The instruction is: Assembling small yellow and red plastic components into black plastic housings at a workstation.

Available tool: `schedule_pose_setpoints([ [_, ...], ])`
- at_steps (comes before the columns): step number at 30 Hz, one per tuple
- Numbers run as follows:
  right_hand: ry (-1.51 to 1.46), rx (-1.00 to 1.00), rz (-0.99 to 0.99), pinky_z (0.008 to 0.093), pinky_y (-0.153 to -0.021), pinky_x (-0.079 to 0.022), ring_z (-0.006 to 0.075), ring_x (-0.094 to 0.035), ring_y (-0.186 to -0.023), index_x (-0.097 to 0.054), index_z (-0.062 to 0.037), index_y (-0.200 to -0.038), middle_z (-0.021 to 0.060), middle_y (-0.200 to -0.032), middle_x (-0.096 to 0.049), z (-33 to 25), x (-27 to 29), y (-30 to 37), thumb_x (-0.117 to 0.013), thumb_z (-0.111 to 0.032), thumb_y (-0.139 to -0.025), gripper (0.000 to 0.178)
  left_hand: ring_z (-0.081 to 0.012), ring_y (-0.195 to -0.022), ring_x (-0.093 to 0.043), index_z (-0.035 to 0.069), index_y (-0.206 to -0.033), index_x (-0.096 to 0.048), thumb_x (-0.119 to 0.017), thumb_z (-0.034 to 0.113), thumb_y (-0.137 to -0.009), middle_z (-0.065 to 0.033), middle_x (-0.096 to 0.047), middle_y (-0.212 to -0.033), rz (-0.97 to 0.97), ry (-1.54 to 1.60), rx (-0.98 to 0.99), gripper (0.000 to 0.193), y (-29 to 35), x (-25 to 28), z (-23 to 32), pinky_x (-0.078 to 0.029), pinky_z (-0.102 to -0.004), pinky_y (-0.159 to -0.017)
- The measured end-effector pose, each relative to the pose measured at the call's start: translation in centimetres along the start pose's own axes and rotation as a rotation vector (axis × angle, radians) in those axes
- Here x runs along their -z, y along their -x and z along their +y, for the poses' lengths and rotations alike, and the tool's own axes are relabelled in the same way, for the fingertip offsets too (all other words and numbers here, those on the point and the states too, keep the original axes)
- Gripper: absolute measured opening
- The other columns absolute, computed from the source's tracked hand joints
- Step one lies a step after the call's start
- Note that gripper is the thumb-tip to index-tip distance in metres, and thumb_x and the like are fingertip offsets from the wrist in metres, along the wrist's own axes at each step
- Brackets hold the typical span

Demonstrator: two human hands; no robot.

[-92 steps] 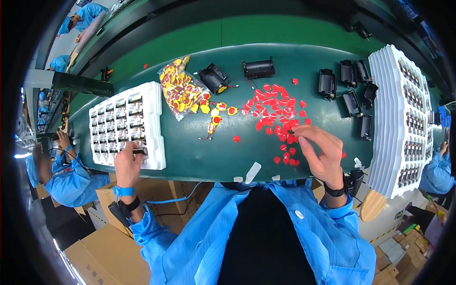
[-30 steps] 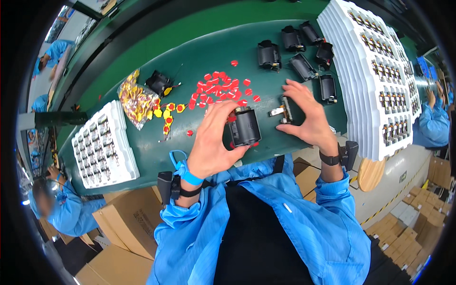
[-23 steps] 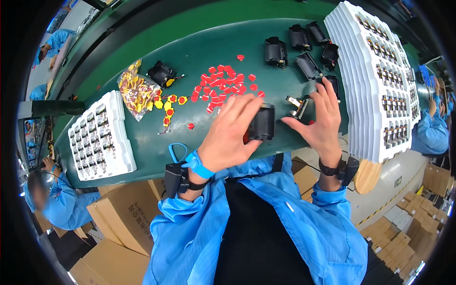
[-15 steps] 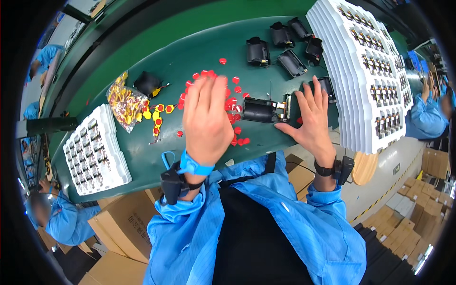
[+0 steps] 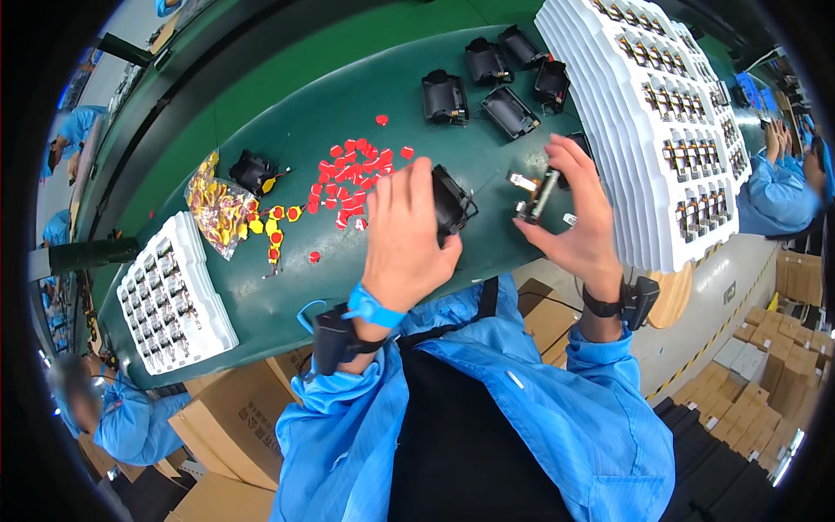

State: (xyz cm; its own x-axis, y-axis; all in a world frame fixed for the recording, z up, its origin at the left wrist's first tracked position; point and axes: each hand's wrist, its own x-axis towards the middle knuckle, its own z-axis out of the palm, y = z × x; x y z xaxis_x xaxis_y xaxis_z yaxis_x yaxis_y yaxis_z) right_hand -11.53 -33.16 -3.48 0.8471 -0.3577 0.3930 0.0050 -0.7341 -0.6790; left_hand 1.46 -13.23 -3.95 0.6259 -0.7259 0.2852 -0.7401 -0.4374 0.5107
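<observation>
Fingers of our left hand (image 5: pixel 404 239) are pinching a black housing (image 5: pixel 450 200), our right hand (image 5: pixel 539 187) a circuit board (image 5: pixel 543 197) endwise, apparently sparing its faces.

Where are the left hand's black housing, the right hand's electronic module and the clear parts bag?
Black housing (image 5: pixel 450 200): head view, middle of its shell.
Electronic module (image 5: pixel 544 194): head view, middle of its long strip.
Clear parts bag (image 5: pixel 216 207): head view, middle of its filled body.
</observation>
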Motion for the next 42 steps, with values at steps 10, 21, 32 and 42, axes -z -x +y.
schedule_pose_setpoints([
  [10,-0.133,0.119,-0.237,0.0375,-0.07,-0.048,0.032,-0.057,-0.078,-0.052,0.0014,-0.126,0.0158,-0.092,-0.053,-3.0,-3.9,-0.1,-0.071,0.011,-0.061,0.069,-0.0424,-0.116,-0.05,-0.001,-0.126,-0.051,-0.073,0.001,-0.06,-0.0207,-0.05,-0.126,-0.058,0.251,-0.009,0.07,1.0,0.3,-2.0,-0.044,-0.0464,-0.099],
  [21,-0.371,0.102,-0.287,0.0276,-0.065,-0.048,0.0156,-0.059,-0.066,-0.056,0.0043,-0.13,0.0067,-0.08,-0.059,-6.6,-1.2,-2.2,-0.078,0.003,-0.06,0.074,-0.041,-0.108,-0.053,-0.001,-0.125,-0.053,-0.075,0.002,-0.055,-0.0206,-0.053,-0.122,-0.021,0.28,-0.091,0.073,1.7,5.1,-2.0,-0.046,-0.046,-0.092],
  [32,-0.105,0.241,-0.505,0.0331,-0.065,-0.049,0.0221,-0.06,-0.071,-0.056,0.0063,-0.127,0.0101,-0.083,-0.059,-7.2,-3.1,-4.1,-0.085,-0.003,-0.059,0.074,-0.04,-0.105,-0.052,-0.004,-0.123,-0.054,-0.075,0.009,-0.054,-0.0199,-0.051,-0.117,-0.09,0.139,-0.133,0.073,1.9,7.2,-1.4,-0.045,-0.0467,-0.09],
  [42,-0.279,0.244,-0.519,0.0369,-0.072,-0.052,0.0253,-0.062,-0.077,-0.055,0.0051,-0.134,0.0125,-0.086,-0.063,-6.4,-3.1,-4.6,-0.094,-0.027,-0.061,0.088,-0.0377,-0.096,-0.06,-0.004,-0.119,-0.056,-0.079,0.015,-0.052,-0.0189,-0.057,-0.109,-0.058,0.406,-0.198,0.073,2.0,7.4,-3.0,-0.053,-0.0441,-0.075],
])
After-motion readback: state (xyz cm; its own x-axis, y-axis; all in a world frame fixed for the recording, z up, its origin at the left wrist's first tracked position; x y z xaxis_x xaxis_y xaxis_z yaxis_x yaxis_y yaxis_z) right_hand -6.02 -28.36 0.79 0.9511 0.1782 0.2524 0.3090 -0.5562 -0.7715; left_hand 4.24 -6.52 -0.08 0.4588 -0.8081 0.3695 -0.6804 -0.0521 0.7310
